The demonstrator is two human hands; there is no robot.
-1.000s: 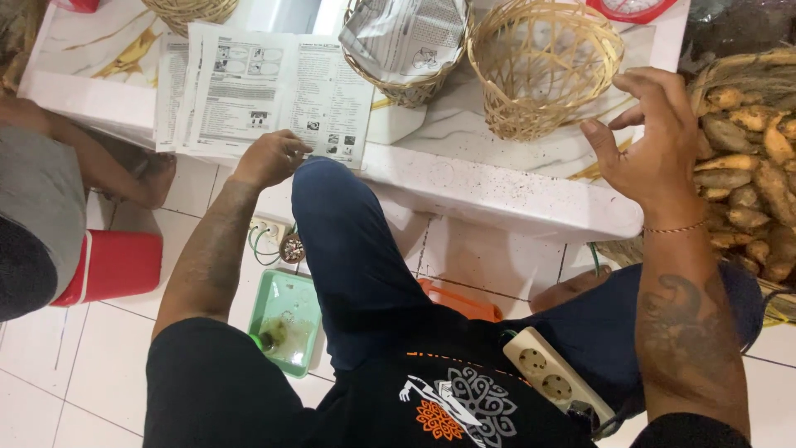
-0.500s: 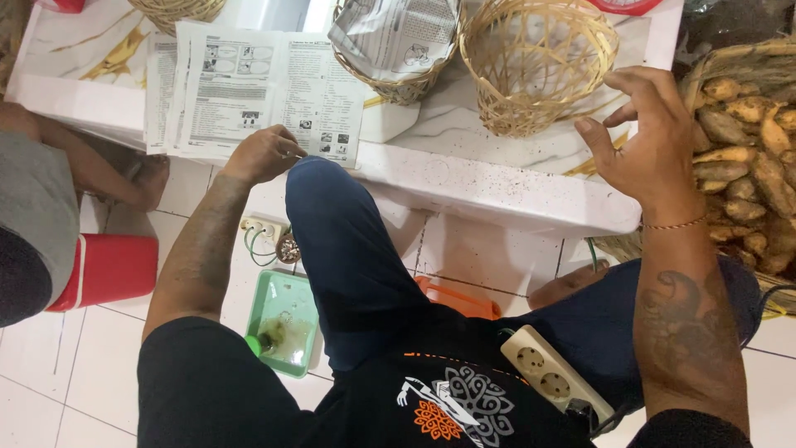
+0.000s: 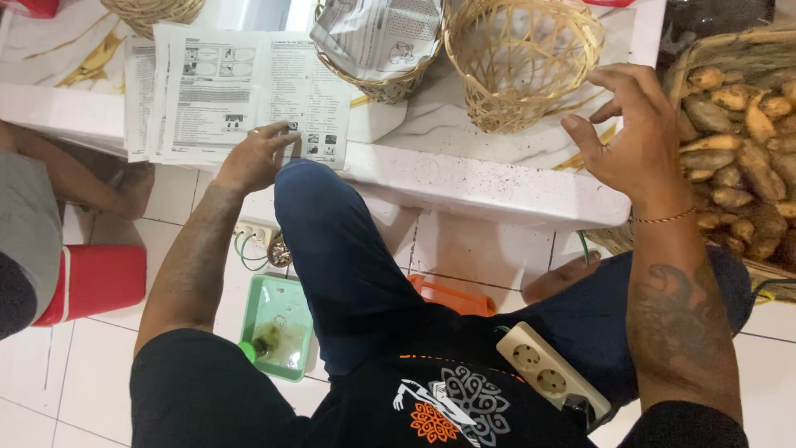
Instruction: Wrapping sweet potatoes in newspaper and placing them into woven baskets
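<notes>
White floor tiles (image 3: 99,365) fill the bottom of the shot, and above them runs a low white marble-look worktop (image 3: 497,178) with gold veins and a dusting of dark specks along its front edge. Biggest thing around is the big woven basket (image 3: 746,62) off to the right, piled with brownish tubers (image 3: 738,158), sitting just beside the worktop's end. Next down, a stack of printed paper sheets (image 3: 215,91) lies flat on the worktop's left part, hanging over the front edge a bit. Then there's an empty small wicker basket (image 3: 522,62) on the worktop, and right next to it another small basket lined with paper (image 3: 381,41). On the floor there's a red stool (image 3: 95,282) on the left, a green tray (image 3: 282,323) with some murky stuff in it, and a white power strip (image 3: 547,373) resting on the person's lap. The left hand (image 3: 253,158) is on the bottom edge of the paper sheets, fingers loosely curled with the tips touching the paper, not really clamped. The right hand (image 3: 634,133) hovers open between the empty basket and the tubers, fingers spread, holding nothing.
</notes>
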